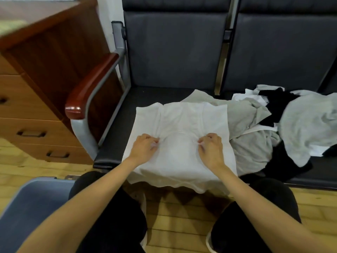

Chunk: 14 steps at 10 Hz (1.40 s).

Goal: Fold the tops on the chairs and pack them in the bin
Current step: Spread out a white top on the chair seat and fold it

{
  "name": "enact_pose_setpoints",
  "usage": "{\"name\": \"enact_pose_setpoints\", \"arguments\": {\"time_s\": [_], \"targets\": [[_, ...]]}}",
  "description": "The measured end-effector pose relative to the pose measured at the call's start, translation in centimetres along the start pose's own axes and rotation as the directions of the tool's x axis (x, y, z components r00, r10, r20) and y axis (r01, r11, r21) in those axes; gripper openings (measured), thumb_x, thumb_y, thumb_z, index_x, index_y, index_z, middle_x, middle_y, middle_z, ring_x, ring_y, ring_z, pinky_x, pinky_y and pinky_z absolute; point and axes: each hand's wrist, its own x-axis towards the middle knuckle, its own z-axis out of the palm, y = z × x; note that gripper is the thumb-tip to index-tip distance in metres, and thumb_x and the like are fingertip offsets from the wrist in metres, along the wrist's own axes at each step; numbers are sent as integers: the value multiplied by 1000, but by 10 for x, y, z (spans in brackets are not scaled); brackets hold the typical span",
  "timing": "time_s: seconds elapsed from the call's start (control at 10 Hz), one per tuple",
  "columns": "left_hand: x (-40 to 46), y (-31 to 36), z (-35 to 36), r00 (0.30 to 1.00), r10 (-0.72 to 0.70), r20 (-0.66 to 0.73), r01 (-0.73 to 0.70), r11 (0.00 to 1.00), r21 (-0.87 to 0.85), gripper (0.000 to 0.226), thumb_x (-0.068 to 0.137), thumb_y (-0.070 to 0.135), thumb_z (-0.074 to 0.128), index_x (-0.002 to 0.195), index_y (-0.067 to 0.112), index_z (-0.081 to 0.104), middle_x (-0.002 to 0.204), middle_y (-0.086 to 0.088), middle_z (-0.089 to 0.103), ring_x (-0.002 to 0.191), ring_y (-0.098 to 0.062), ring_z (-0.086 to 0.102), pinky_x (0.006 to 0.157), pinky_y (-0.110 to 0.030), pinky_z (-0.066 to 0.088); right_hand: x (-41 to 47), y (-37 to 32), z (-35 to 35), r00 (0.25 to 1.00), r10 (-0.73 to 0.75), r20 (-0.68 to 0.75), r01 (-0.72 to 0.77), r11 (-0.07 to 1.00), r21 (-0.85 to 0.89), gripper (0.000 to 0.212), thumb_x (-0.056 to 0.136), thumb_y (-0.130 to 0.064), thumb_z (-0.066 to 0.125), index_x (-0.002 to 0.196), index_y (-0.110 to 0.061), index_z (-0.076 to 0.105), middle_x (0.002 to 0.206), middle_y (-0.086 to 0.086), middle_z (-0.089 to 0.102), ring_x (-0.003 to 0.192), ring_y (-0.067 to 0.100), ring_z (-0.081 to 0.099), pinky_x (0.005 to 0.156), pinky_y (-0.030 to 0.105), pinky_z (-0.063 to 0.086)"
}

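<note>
A white top (180, 123) lies spread flat on the seat of the left dark chair (118, 128), its near edge hanging over the seat front. My left hand (144, 147) pinches the fabric left of its middle. My right hand (210, 147) pinches the fabric right of its middle. To the right, a heap of grey, white and black tops (284, 123) covers the seam between the two chairs and the right seat. The blue bin (27, 207) stands on the floor at the lower left, beside my left knee.
A wooden drawer cabinet (36, 79) stands left of the chair, close to its red-brown armrest (91, 84). The chair backs (175, 52) rise behind the seats. Wooden floor (182, 216) shows between my black-clad knees.
</note>
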Motion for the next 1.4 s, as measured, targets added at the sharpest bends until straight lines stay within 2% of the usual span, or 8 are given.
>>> {"name": "enact_pose_setpoints", "arguments": {"time_s": [0.2,0.3,0.4,0.5,0.6,0.7,1.0,1.4], "targets": [[-41,14,-13,980,-197,29,199,976,-84,63,95,38,56,150,24,29,153,-11,27,140,-32,26,111,-43,27,-38,2,-19,992,114,44,-120,975,189,42,94,-24,59,134,-13,52,146,15,35,138,31,27,111,38,22],[-74,24,-12,836,-531,-141,426,789,-442,55,89,28,67,135,10,44,137,-17,44,121,-34,48,99,-42,42,-65,6,-26,915,372,-157,-272,855,442,31,89,-16,65,117,-4,57,120,15,54,118,31,48,100,36,38],[-97,21,5,580,-814,27,608,410,-680,44,89,24,67,122,2,50,125,-18,52,108,-36,56,83,-40,48,-94,8,-26,703,710,-40,-491,525,695,16,88,-7,63,101,-5,53,100,10,55,101,31,57,82,33,45],[-106,6,20,449,-859,246,689,157,-708,53,86,24,65,129,-2,48,131,-18,52,115,-38,54,93,-45,51,-113,14,-14,485,841,241,-603,122,788,20,89,-1,56,108,4,56,102,14,58,101,31,59,77,29,43],[-107,4,26,408,-794,451,720,-24,-694,58,95,13,56,146,3,30,147,-14,39,134,-33,40,108,-43,39,-119,25,-7,321,880,350,-667,-51,743,48,90,-7,59,132,5,39,124,20,54,110,35,55,79,29,39],[-107,9,28,379,-774,507,734,-82,-674,59,92,3,61,144,8,33,147,-11,38,135,-31,37,107,-43,39,-119,42,-3,351,852,387,-763,21,646,71,88,-13,66,145,-4,26,141,19,43,125,36,46,92,37,42],[-115,7,28,478,-788,388,725,105,-681,48,91,9,63,135,-2,46,138,-17,50,125,-36,50,101,-43,45,-129,65,10,424,771,474,-790,60,610,51,79,-13,77,126,-2,58,123,10,62,112,31,57,89,34,48],[-119,34,-54,738,-663,129,647,639,-416,38,101,19,41,122,-10,55,122,-29,58,115,-42,55,93,-42,45,-146,14,-74,611,761,218,-655,331,679,19,96,-15,41,95,-1,53,89,7,54,87,26,51,67,31,40]]}}
